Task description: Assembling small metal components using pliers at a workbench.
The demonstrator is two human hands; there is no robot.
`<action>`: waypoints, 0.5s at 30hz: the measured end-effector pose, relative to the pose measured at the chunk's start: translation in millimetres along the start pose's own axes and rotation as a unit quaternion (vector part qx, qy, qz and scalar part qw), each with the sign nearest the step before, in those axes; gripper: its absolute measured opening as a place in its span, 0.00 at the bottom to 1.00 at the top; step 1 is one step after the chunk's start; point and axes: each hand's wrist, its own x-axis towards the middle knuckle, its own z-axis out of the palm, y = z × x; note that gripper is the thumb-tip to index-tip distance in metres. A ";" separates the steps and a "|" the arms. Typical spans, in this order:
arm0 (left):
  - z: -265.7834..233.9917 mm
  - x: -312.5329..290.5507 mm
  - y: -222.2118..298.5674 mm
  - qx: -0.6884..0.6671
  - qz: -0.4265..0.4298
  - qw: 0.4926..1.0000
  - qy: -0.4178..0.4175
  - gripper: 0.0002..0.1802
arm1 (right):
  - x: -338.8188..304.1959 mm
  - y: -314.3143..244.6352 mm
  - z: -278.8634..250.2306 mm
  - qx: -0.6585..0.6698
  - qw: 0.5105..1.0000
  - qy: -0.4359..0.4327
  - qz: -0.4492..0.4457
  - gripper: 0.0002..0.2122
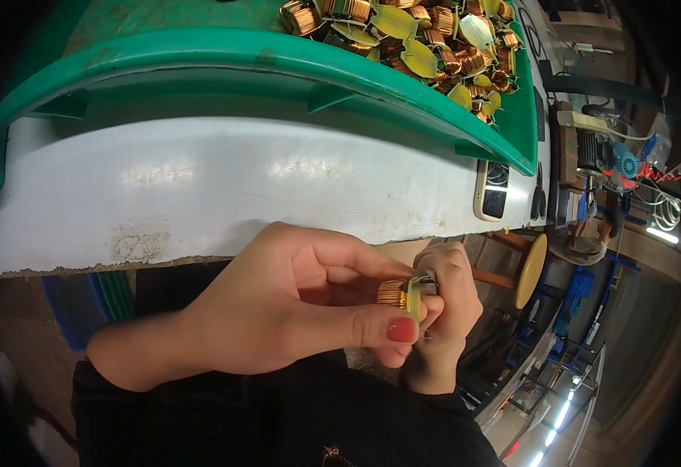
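Close in front of my body, just off the table's near edge, both my hands meet at a small copper-wound coil [392, 293]. A yellow plate [413, 296] is attached to the coil's right side. My left hand [286, 311] pinches the coil, thumb in front and fingers behind. My right hand [454, 303] is closed beside the plate, its fingers curled inward. A short grey metallic piece [427, 286] shows between the right fingers and the plate. Its kind, and what else the right fist may hold, are hidden.
Beyond my hands a green tray [278, 58] stands on the white table [223, 179], with several similar coils [441, 47] piled in its right part. A phone [492, 191] lies near the tray's corner. Right of the table are a wooden stool [531, 272] and another person [582, 247].
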 end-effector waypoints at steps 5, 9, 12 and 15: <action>-3.2 2.6 -1.5 0.012 -0.013 1.000 -0.014 0.21 | -1.5 6.2 -1.4 -0.017 1.000 -0.009 -0.025 0.17; -4.2 5.6 -5.3 0.019 -0.017 1.000 -0.014 0.21 | -5.2 12.5 -2.7 -0.024 0.999 -0.006 -0.042 0.18; -3.5 7.8 -6.7 -0.006 -0.040 0.999 -0.028 0.22 | -8.4 18.8 -6.4 -0.033 0.998 -0.010 -0.059 0.17; -0.5 10.9 -7.4 -0.020 -0.049 0.998 -0.024 0.22 | -9.9 21.7 -9.8 -0.037 0.998 -0.019 -0.053 0.17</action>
